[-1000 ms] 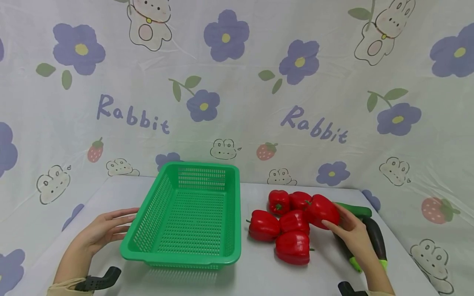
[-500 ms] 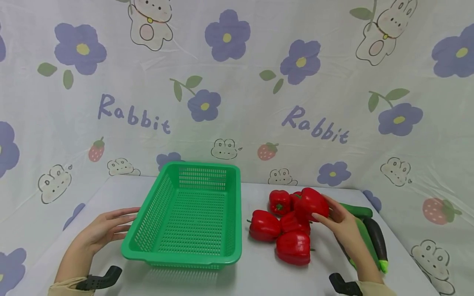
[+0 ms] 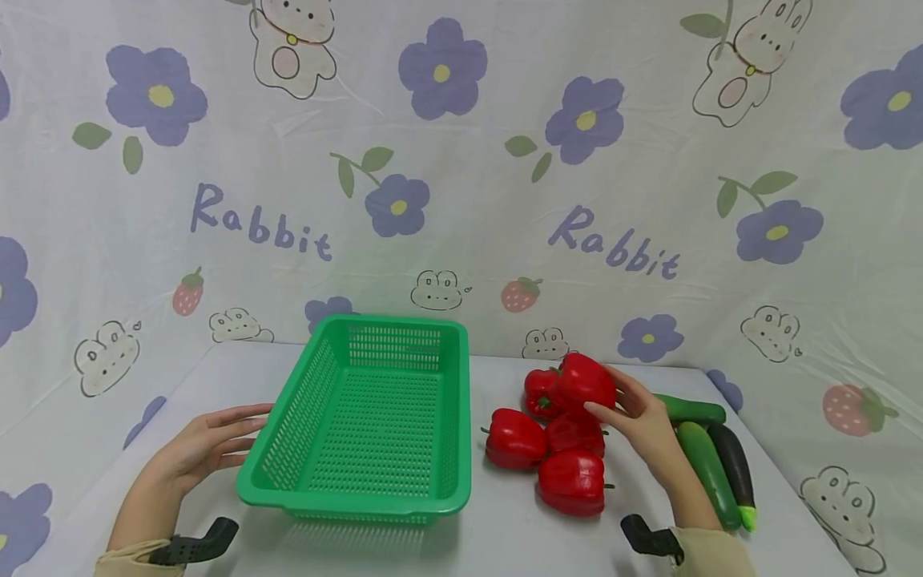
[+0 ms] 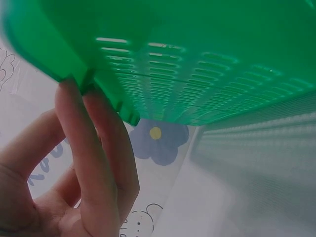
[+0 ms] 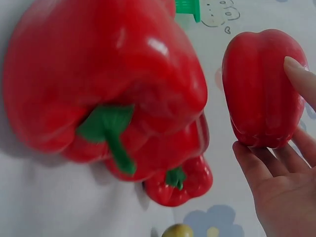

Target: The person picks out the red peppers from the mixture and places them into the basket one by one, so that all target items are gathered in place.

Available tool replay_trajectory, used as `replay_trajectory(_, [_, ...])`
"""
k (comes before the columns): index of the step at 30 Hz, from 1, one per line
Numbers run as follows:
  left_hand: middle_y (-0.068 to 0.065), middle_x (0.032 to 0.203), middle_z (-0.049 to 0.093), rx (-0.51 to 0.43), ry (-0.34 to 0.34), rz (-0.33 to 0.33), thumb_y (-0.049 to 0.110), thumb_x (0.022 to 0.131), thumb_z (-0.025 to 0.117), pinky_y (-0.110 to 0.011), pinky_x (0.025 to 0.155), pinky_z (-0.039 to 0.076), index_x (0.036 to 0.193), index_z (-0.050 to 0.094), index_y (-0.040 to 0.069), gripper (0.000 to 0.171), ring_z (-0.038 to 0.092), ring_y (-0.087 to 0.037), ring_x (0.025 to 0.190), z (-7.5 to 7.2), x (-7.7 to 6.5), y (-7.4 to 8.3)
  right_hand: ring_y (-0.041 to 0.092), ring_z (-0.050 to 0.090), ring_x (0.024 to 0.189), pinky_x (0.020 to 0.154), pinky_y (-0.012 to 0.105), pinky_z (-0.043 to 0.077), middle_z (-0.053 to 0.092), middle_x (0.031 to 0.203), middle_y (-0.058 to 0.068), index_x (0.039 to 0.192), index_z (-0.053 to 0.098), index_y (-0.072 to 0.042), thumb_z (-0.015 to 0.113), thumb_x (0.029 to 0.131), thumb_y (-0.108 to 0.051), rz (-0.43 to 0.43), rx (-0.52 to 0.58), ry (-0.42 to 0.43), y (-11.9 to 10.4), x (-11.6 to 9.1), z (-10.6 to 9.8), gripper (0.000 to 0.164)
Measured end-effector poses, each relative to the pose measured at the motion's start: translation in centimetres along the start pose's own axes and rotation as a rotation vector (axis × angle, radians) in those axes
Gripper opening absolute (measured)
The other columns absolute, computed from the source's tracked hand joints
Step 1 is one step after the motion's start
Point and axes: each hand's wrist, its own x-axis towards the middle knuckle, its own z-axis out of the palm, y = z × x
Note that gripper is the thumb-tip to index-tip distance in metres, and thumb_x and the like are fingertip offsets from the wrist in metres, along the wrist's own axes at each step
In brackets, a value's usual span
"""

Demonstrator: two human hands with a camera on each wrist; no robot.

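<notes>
My right hand holds a red bell pepper between thumb and fingers, at the back of a cluster of several red bell peppers. In the right wrist view the held pepper is apart from a pepper with a green stem close to the camera. On the left, the fingertips of my left hand touch the green plastic basket under its left rim. In the left wrist view the fingers reach up to the rim from outside. No item shows inside the basket.
Peppers on the white table include one at the left and one at the front. Right of my right arm lie a green zucchini, another long green vegetable and a dark eggplant. A printed cloth hangs behind.
My right hand has lifted its bell pepper slightly and carried it leftward over the back of the cluster, uncovering more of the zucchini. The left hand and basket have stayed put.
</notes>
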Motion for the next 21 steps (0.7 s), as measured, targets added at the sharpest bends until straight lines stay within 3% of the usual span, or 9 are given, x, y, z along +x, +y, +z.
replay_trajectory(7, [0.023, 0.108, 0.067, -0.008, -0.004, 0.003, 0.028, 0.099, 0.058, -0.032, 0.088, 0.056, 0.131, 0.061, 0.025, 0.032, 0.067, -0.007, 0.103, 0.0, 0.0, 0.0, 0.038, 0.043, 0.138, 0.098, 0.048, 0.050, 0.040, 0.153, 0.015, 0.154, 0.030, -0.023, 0.071, 0.089, -0.034, 0.005, 0.032, -0.026, -0.9, 0.8, 0.8, 0.077])
replay_trajectory(21, [0.023, 0.108, 0.066, 0.007, -0.001, 0.003, 0.029, 0.099, 0.057, -0.033, 0.089, 0.055, 0.136, 0.057, 0.020, 0.038, 0.067, -0.006, 0.103, 0.1, 0.0, 0.0, 0.034, 0.042, 0.140, 0.104, 0.050, 0.045, 0.043, 0.152, 0.011, 0.151, 0.035, -0.024, 0.073, 0.087, -0.033, -0.057, 0.053, -0.076, -2.5, 2.6, 2.9, 0.075])
